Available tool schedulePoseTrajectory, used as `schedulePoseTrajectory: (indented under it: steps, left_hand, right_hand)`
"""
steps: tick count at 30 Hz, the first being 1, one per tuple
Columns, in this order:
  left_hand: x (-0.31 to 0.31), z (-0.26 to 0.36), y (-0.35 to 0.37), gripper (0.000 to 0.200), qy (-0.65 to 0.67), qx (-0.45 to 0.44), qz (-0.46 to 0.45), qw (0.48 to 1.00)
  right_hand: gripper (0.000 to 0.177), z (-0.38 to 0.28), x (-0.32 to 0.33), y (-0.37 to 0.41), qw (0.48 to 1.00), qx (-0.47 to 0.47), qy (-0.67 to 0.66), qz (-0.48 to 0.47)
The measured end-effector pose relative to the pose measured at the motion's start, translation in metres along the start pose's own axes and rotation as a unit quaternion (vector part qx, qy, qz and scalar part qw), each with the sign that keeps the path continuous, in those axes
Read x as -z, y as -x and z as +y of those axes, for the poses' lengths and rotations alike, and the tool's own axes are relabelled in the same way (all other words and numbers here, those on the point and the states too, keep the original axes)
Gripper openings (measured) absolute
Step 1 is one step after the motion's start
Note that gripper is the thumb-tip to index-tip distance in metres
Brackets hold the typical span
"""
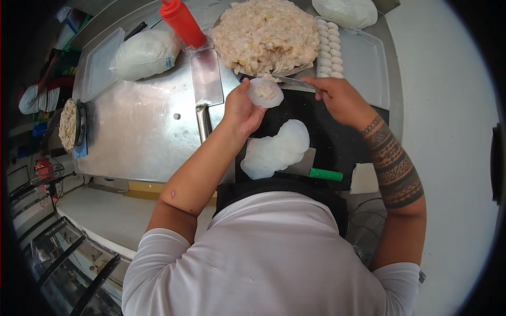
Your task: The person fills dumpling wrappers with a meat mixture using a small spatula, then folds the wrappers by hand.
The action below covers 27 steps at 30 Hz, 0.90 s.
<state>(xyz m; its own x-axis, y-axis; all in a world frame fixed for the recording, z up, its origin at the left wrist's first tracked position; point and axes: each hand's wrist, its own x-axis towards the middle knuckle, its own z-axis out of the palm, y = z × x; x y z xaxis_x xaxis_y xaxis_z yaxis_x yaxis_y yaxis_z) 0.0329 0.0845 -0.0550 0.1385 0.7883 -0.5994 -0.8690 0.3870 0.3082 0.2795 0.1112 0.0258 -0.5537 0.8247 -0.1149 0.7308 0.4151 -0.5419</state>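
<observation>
White dough sheets (276,150) lie in a loose heap on the black board (337,142) at 6 o'clock, nearest the person. A green-handled scraper (325,174) sits just beside the heap, at its 5 o'clock edge.

Past the heap, the left hand (241,109) has its grip cupped under a round wrapper (265,92), which carries a small dab of pale filling in its middle. At the wrapper's 3 o'clock, the right hand (340,100) has its grip clenched on a thin metal blade (287,80). The blade points toward 9 o'clock and lies just above the wrapper's far edge.

Beyond both hands, at 12 o'clock, a wide platter (301,69) is piled high with a chopped, pale filling mound (266,34). At the platter's 3 o'clock a white tray (363,63) holds two rows of shaped dumplings (329,50) along its near-side wall.

On the steel bench (142,126) toward 10 o'clock, a clear bag (145,52) of white stuff rests beside a shallow clear container (100,63). A red squeeze bottle (183,22) stands at 11 o'clock. A second bag (345,11) lies at 1 o'clock by the far edge. Well apart at 9 o'clock, a round pan (80,124) holds more pale pieces.
</observation>
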Motion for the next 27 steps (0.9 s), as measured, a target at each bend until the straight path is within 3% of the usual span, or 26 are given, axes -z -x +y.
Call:
schedulePoseTrajectory:
  steps: [1,2,4,5,8,9,14,17,20,22,27]
  left_hand:
    - [-0.002,0.001,0.005,0.047,0.002,-0.002,-0.004,1.000]
    - [-0.003,0.001,0.010,0.047,0.002,-0.002,-0.002,1.000]
    - [-0.006,0.001,0.020,0.048,0.026,0.000,-0.025,0.999]
    - [-0.008,0.002,0.025,0.048,0.025,0.000,-0.025,0.999]
    - [-0.012,0.007,0.035,0.050,0.014,-0.015,-0.035,0.999]
    - [-0.013,0.010,0.037,0.049,0.001,-0.021,-0.039,0.999]
    - [-0.008,0.022,0.042,0.050,-0.034,-0.020,-0.076,0.996]
    - [-0.007,0.027,0.050,0.052,-0.046,0.005,-0.131,0.990]
    - [0.001,0.035,0.047,0.053,-0.033,-0.007,-0.123,0.992]
    - [0.008,0.042,0.045,0.059,-0.056,-0.053,-0.057,0.995]
    - [0.028,0.043,0.037,0.052,-0.059,-0.039,-0.017,0.997]
  right_hand:
    - [0.047,-0.005,-0.004,0.006,0.992,-0.051,-0.114,-0.015]
    - [0.047,-0.007,-0.012,0.012,0.992,-0.052,-0.115,-0.016]
    - [0.060,-0.012,-0.034,0.025,0.997,0.030,-0.050,0.057]
    - [0.064,-0.018,-0.042,0.033,0.998,0.028,0.013,0.063]
    - [0.066,-0.030,-0.050,0.054,0.996,0.031,0.033,0.079]
    - [0.058,-0.029,-0.038,0.058,0.993,0.044,0.077,0.077]
    - [0.055,-0.061,0.008,0.060,0.980,0.054,0.141,0.132]
    - [0.051,-0.059,0.005,0.051,0.972,0.130,0.158,0.114]
    - [0.044,-0.053,0.015,0.041,0.965,0.121,0.206,0.107]
    - [0.039,-0.055,0.031,0.035,0.964,-0.002,0.253,0.081]
    - [0.025,-0.033,0.022,-0.005,0.949,-0.037,0.299,0.094]
